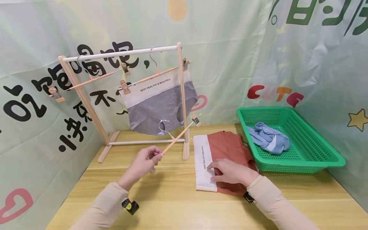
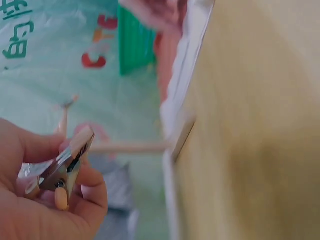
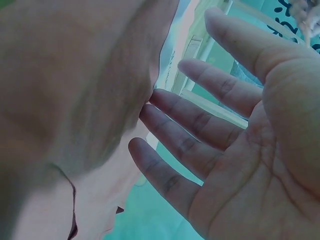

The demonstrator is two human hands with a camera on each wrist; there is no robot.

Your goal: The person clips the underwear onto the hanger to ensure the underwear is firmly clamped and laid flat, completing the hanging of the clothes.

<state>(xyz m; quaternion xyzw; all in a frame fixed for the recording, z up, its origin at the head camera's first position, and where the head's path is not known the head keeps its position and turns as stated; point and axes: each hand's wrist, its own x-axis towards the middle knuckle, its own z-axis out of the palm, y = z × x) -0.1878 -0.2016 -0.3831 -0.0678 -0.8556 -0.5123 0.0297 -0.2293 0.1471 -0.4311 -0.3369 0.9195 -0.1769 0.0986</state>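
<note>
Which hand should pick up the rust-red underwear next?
Probably the right hand: it's right at the rust-red underwear and grips nothing. The left hand is busy holding a hanger.

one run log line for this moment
left hand: grips hanger at one clip | right hand: over rust briefs | rack: grey briefs hung, one bare hanger | green basket: blue garment

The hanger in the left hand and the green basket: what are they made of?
The hanger bar looks like smooth wood because it's pale tan, though plastic is possible. The green basket seems to be moulded plastic: it shines faintly and has rows of neat holes.
</note>
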